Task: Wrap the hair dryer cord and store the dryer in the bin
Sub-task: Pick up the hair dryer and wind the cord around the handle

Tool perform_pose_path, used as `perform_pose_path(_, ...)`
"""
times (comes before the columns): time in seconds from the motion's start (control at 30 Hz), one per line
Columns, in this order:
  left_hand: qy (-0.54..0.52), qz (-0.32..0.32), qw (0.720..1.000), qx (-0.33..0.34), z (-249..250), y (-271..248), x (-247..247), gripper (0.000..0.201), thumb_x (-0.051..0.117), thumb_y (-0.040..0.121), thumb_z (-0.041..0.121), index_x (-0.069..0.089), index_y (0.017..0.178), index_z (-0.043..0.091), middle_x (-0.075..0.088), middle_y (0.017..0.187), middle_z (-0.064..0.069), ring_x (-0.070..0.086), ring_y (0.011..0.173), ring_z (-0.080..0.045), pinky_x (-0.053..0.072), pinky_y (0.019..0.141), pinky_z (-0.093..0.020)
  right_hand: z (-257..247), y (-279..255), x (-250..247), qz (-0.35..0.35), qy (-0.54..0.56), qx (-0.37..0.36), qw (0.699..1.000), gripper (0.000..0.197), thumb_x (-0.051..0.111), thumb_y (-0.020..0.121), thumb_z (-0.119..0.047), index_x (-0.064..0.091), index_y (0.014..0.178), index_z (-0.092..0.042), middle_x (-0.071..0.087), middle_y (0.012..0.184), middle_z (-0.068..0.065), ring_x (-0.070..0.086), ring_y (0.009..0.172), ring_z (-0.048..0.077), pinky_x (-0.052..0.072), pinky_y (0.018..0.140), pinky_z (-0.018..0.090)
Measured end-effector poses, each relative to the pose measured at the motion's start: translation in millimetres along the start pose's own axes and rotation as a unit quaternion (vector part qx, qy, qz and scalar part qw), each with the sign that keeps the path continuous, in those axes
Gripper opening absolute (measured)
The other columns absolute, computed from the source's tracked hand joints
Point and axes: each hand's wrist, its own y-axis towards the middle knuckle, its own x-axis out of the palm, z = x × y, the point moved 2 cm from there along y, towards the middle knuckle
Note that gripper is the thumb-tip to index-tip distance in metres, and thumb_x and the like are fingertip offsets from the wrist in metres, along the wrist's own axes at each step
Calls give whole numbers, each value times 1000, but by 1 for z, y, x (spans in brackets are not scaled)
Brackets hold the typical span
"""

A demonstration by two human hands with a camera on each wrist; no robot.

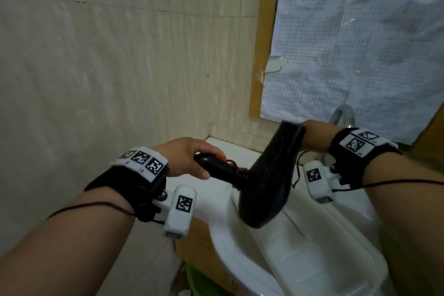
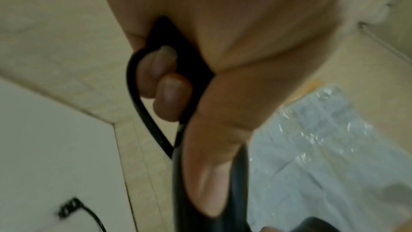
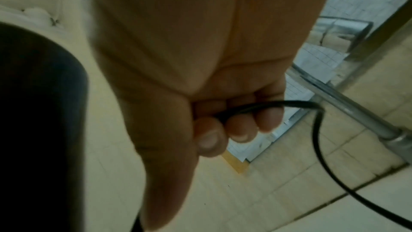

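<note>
White bin [image 1: 336, 262] beneath black dryer [image 1: 269, 180]

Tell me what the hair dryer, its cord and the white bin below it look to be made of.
Hair dryer: probably hard plastic, black, slightly glossy with dull highlights on its body.
Cord: a thin black flexible cable, likely rubber or vinyl sheathed; it bends in smooth loops.
Bin: seemingly moulded plastic, white and faintly translucent, with ridges in its floor.

Both forearms reach in from the lower corners of the head view. Left hand [image 1: 189, 156] at centre, fingers curled in a grip. Right hand [image 3: 214, 112] pinching, thumb against fingertips; mostly hidden in head view.
</note>
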Motion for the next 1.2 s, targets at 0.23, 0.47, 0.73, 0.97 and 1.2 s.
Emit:
perform_pose_path(0.23, 179, 14, 983, -22, 8, 2, 3, 49, 69, 76, 7, 62, 117, 32, 50, 83, 15, 52, 89, -13, 42, 86, -27, 8, 7, 6, 33, 24, -16, 999, 20, 64, 82, -17, 58, 67, -27, 59, 73, -6, 54, 76, 12, 41, 68, 22)
perform_pose_path(0.47, 215, 86, 971, -62, -4, 16, 11, 32, 67, 76, 12, 66, 106, 23, 56, 87, 3, 59, 88, -22, 45, 76, -30, -1, 4, 5, 46, 101, -38, 993, 12, 64, 84, -22, 62, 72, -21, 58, 65, -6, 51, 61, 7, 41, 61, 20)
perform_pose_path(0.73, -249, 285, 916, -131, -31, 24, 17, 32, 64, 82, 8, 64, 113, 15, 51, 61, 0, 41, 50, -15, 32, 50, -23, -3, -4, 45, -4, 256, -42, 966, 16, 60, 87, -14, 63, 73, -20, 56, 58, -1, 46, 49, 12, 41, 50, 18)
perform_pose_path(0.97, -435, 290, 848, -90, -25, 27, 28, 35, 54, 90, 9, 56, 124, 14, 40, 54, -1, 33, 36, -8, 29, 33, -14, -9, -5, 70, -41, 388, -34, 920, 16, 57, 89, -8, 62, 75, -13, 57, 60, 6, 47, 48, 15, 42, 45, 17)
perform_pose_path(1.2, -555, 219, 802, 30, -19, 27, 32, 38, 46, 91, 4, 50, 130, 6, 50, 49, 9, 33, 36, -1, 27, 35, -12, -12, 0, 76, -25, 360, -44, 932, 21, 55, 90, -17, 62, 69, -18, 60, 60, 1, 49, 49, 9, 39, 50, 18)
